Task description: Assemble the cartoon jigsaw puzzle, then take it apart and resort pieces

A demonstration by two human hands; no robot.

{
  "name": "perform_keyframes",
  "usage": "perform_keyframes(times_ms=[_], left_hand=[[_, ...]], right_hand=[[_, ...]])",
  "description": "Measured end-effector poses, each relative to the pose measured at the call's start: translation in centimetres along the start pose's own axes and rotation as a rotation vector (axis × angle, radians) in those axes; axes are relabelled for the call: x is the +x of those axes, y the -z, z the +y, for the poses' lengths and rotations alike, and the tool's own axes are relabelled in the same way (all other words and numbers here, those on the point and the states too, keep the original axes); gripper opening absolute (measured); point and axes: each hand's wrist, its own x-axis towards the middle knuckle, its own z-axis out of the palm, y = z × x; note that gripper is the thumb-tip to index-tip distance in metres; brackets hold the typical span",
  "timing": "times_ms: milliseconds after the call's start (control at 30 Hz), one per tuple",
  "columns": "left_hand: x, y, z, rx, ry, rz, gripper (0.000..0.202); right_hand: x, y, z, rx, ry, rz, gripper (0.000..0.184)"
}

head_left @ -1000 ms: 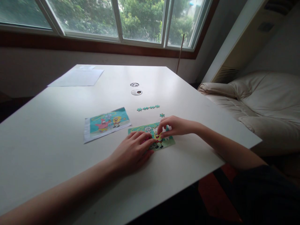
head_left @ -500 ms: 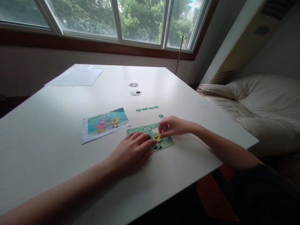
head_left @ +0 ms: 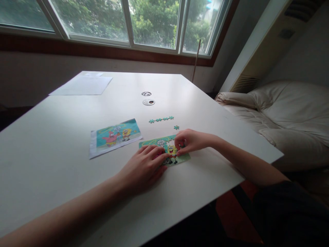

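A partly assembled cartoon jigsaw puzzle (head_left: 171, 151) lies on the white table in front of me, with pale gaps in its upper right part. My left hand (head_left: 147, 161) rests over its left half, fingers stretched out and touching the surface. At the right side, my right hand (head_left: 187, 140) is closed in a pinch, thumb and forefinger down at the puzzle beside the yellow figure. Anything between those fingertips is hidden. Just beyond this hand lies a loose teal puzzle piece (head_left: 176, 127). Farther back sits a row of several teal pieces (head_left: 161, 119).
Left of the puzzle lies a creased picture sheet (head_left: 115, 137) with the same cartoon figures. Two round inserts (head_left: 148, 102) are set in the table (head_left: 64, 147) farther back. White papers (head_left: 82, 85) occupy the far left corner. A pale leather sofa (head_left: 290, 116) stands at the right.
My right hand has shifted slightly right and down, and its fingers have curled closer together. The left hand keeps its place on the puzzle.
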Motion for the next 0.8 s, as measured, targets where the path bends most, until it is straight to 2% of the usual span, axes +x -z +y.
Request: perform_keyframes(times_ms=[200, 300, 400, 533, 633, 800], left_hand=[[0.1, 0.1, 0.1, 0.009, -0.001, 0.030, 0.031], [0.1, 0.3, 0.2, 0.025, 0.003, 0.013, 0.031], [0.0, 0.3, 0.2, 0.051, -0.001, 0.008, 0.030], [-0.2, 0.2, 0.6, 0.143, 0.045, 0.038, 0.025], [-0.3, 0.3, 1.1, 0.225, 0.105, 0.053, 0.022], [-0.6, 0.5, 2.2, 0.284, 0.124, 0.072, 0.021]], right_hand=[[-0.7, 1.6, 2.1, -0.035, -0.050, 0.062, 0.024], [-0.9, 2.1, 3.6, -0.033, -0.122, 0.141, 0.023], [-0.7, 1.7, 4.7, -0.039, -0.192, 0.257, 0.020], [-0.1, 0.5, 5.8, -0.070, -0.181, 0.366, 0.026], [0.2, 0.0, 6.1, -0.086, -0.171, 0.392, 0.029], [0.1, 0.5, 5.7, -0.091, -0.225, 0.361, 0.020]])
